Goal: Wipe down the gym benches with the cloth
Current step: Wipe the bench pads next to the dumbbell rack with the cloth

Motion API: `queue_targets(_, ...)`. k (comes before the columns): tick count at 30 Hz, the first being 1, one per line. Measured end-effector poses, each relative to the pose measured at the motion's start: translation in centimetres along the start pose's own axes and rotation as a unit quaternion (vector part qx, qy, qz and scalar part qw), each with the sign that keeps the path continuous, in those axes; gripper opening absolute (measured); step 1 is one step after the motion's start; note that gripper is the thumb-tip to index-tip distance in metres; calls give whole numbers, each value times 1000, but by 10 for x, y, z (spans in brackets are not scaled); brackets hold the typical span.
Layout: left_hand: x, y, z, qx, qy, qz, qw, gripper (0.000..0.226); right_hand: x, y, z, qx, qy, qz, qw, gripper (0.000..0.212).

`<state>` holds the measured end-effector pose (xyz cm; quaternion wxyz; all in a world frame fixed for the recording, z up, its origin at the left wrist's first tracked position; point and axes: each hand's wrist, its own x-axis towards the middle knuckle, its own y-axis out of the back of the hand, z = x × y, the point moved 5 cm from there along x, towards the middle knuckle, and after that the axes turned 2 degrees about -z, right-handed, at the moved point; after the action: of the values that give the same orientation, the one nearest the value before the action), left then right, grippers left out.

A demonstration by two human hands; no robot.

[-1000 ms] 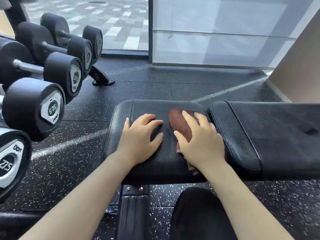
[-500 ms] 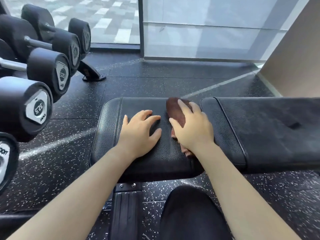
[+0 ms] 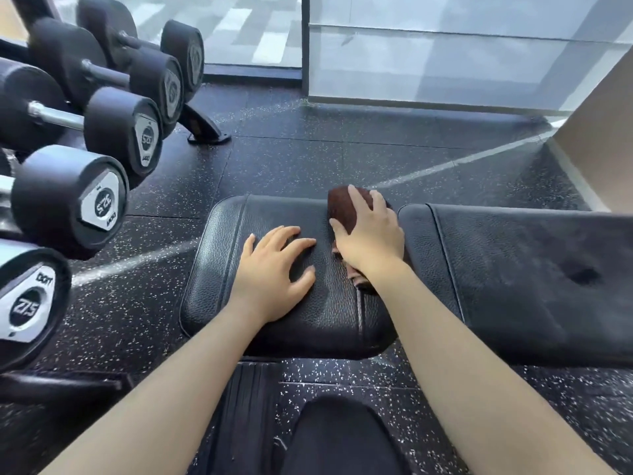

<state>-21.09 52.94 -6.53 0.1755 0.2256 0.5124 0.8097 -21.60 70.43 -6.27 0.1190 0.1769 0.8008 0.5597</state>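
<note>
bench wipe: cloth working at the far edge of the seat pad

item 1, cloth [image 3: 342, 207]: brown and bunched, lying on the seat pad [image 3: 219, 269] at its far right corner, just beside the gap [image 3: 398, 231] that is separating it from the long pad [image 3: 513, 286]. one end is showing past the fingertips at the far edge, the other is peeking out under the wrist.

item 2, right hand [image 3: 371, 241]: lying flat over the cloth with fingers straight, pressing it down rather than clutching it.

item 3, left hand [image 3: 274, 272]: holding nothing, fingers spread and loose, resting on the middle of the seat pad as a brace.

item 4, surroundings: dumbbells [image 3: 68, 200] sitting racked to the left, speckled floor [image 3: 291, 159] running beyond the bench.

risks, as judged from here:
- the cloth is sitting at the very edge; a push any further is likely tipping it off onto the floor, since flat fingers are not gripping it.
- being bunched, it is probably cleaning only a narrow strip, leaving streaks.
- a sideways stroke is risking a snag in the gap.
- the bracing palm is likely marking leather that is meant to be clean.
- the long pad is looking dull, with a dark patch [image 3: 582, 275] that may be a tear or a damp mark; the view is too soft to say.
</note>
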Motion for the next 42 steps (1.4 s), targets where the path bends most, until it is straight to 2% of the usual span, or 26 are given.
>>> queue_targets(4,1,0,-1,-5,2,-5,1000,47,-19,5,4,-9,23,-10,1000,63)
queue_targets(10,3,-5,-7,-18,-10,15,1000,47,-111,4,11,7,41,78,996,63)
queue_targets(13,3,-7,-8,-24,-19,22,999,42,-141,-1,10,0,21,109,994,61)
queue_targets(19,5,-8,-8,-31,-28,24,999,41,-141,3,-2,11,-47,124,991,58)
queue_targets(23,8,-5,-10,-58,-23,-6,998,39,-174,-9,-14,15,-57,170,984,54)
queue_targets(26,3,-1,-18,-60,-68,-56,994,40,-202,-26,-35,45,-55,192,979,57)
queue_targets(30,-16,14,-41,-25,-137,-68,988,42,-211,-38,-53,74,-70,179,979,62)
queue_targets(35,-26,18,-46,-18,-131,-72,989,42,-204,-38,-46,39,-61,150,986,71)
queue_targets(42,-26,22,-50,-58,-127,-62,988,38,-208,-53,-71,-2,-29,179,983,61)
